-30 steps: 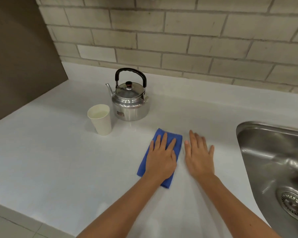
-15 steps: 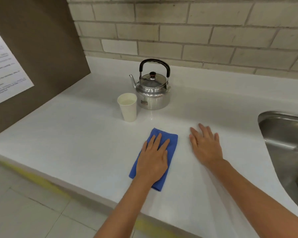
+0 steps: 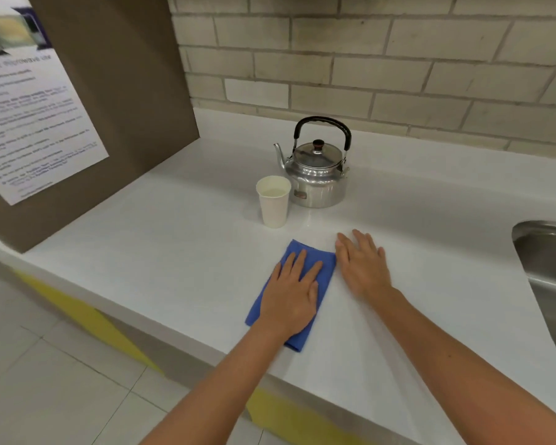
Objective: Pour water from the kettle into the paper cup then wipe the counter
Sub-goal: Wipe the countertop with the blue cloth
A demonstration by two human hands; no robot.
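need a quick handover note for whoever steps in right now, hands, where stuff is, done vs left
Left hand: flat, palm down, pressing the blue cloth onto the counter.
Right hand: flat on the bare counter beside the cloth, holding nothing.
Kettle: upright near the back wall, lid on.
Paper cup: upright just in front-left of the kettle, with liquid in it.
Sink: at the right.
Done: the pour looks finished.
Left: wipe the counter; watch the cup when wiping near it.
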